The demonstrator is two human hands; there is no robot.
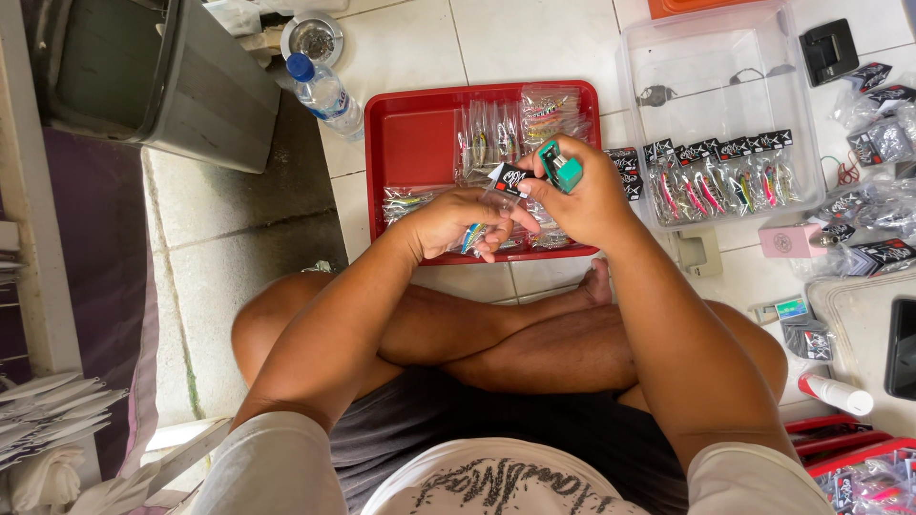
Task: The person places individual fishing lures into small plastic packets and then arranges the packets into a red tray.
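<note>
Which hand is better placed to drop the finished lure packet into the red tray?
Left, probably. The left hand holds the clear lure packet right above the red tray, while the right hand is occupied gripping the green stapler.

The person wears a light grey short-sleeved T-shirt [496, 482] with bold black lettering across the chest, and dark grey shorts [496, 410]; feet bare.

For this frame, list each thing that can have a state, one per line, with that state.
Left hand: closed on a clear plastic lure packet.
Right hand: gripping a small green stapler, jaws on the packet's black card header.
Red plastic tray: partly filled with packets.
Clear plastic bin: open, a row of packed lures inside.
Clear water bottle with blue cap: capped, lying on the floor.
</note>
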